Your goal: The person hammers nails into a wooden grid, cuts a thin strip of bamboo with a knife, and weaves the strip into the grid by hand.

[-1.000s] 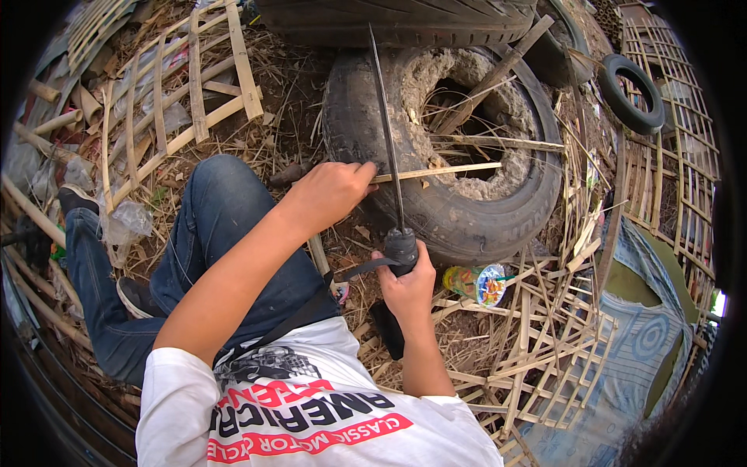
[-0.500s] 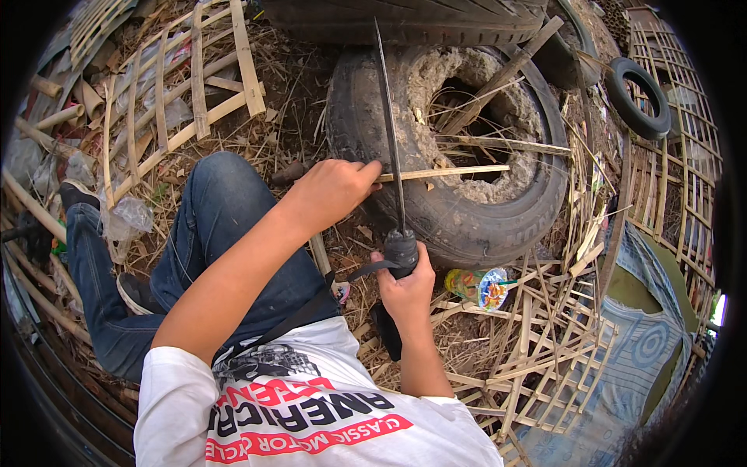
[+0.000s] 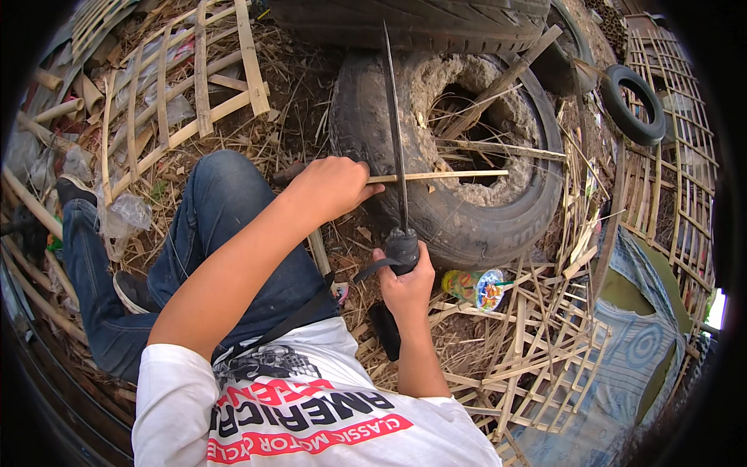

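Both hands curled tight, left forearm slanted

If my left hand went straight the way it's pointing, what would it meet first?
Most likely the dark knife in your right hand: its blade crosses the pale strip just ahead of your left hand. Depth is hard to judge, so the hand might pass under the blade, over the tire.

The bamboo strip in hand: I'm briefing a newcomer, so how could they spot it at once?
Find the big tire with the crusty inner rim, upper centre. Over its left side, a long dark knife points forward. The bamboo strip is the thin pale one crossing behind the knife; unlike the other strip beyond it, its left end is pinched by the left hand.
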The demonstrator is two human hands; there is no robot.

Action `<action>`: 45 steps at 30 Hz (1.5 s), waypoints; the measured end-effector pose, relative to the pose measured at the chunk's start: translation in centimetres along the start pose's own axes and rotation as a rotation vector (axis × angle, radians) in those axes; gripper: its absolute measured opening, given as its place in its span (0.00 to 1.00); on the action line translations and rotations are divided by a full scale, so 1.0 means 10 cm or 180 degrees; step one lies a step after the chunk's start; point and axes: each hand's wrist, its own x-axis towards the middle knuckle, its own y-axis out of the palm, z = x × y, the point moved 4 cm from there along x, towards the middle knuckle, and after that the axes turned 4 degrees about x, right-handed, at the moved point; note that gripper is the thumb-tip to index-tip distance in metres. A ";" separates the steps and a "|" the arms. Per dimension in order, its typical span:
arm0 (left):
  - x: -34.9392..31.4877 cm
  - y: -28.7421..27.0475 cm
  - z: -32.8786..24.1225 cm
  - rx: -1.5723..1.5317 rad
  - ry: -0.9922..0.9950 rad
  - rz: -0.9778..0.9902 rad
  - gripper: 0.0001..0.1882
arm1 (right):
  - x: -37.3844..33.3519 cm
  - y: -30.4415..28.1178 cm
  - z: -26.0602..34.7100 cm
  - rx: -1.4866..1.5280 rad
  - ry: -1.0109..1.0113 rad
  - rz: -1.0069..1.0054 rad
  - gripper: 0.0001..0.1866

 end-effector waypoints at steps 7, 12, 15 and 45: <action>0.02 0.04 0.05 -0.0050 0.0011 0.0016 0.25 | 0.07 0.02 0.01 -0.0038 -0.0074 -0.0045 0.17; 0.03 0.04 0.02 -0.0065 -0.0042 0.0126 0.25 | 0.05 0.02 -0.04 -0.0022 -0.0115 -0.0107 0.16; 0.01 0.04 0.02 -0.0060 -0.0040 0.0087 0.25 | 0.04 0.03 -0.03 -0.0033 -0.0115 -0.0137 0.17; -0.30 -0.19 -0.25 -0.0118 -0.0145 -0.0216 0.34 | -0.09 -0.23 0.29 -0.0341 -0.0236 -0.0124 0.14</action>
